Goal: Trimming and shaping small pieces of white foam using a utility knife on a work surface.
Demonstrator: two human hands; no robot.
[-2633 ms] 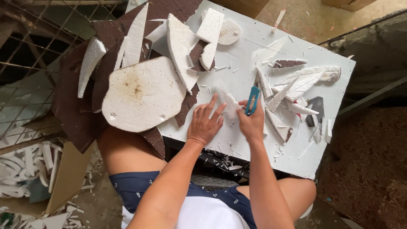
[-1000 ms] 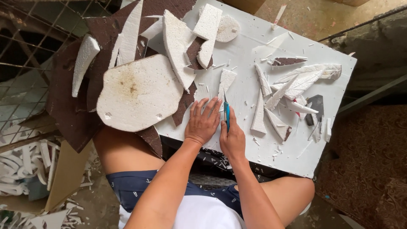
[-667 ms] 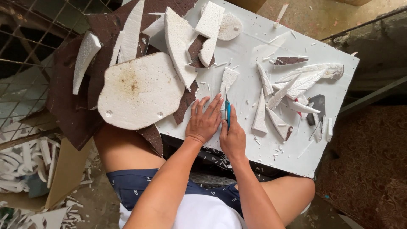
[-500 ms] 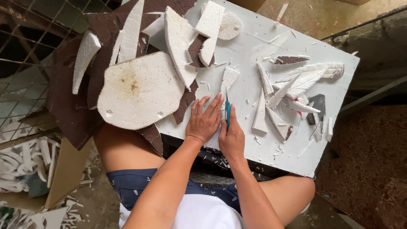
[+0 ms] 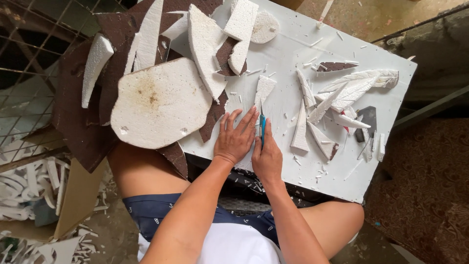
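My left hand (image 5: 237, 137) lies flat, fingers spread, pressing a narrow white foam piece (image 5: 264, 90) onto the white board (image 5: 293, 54) on my lap. My right hand (image 5: 266, 158) grips a blue-handled craft knife (image 5: 262, 128) right beside the left fingers, its blade tip against the foam strip's lower end. The lower part of the foam piece is hidden under my left hand.
A large rounded stained foam slab (image 5: 159, 102) and several white and brown foam offcuts lie at the board's left. Carved feather-shaped foam pieces (image 5: 351, 90) and thin wedges sit to the right. Foam scraps and cardboard (image 5: 73, 195) litter the floor at left; wire mesh (image 5: 34, 44) behind.
Since 2.6 s ago my right hand brought the knife left beside my left hand, over the narrow foam piece. In the last second both hands have barely moved.
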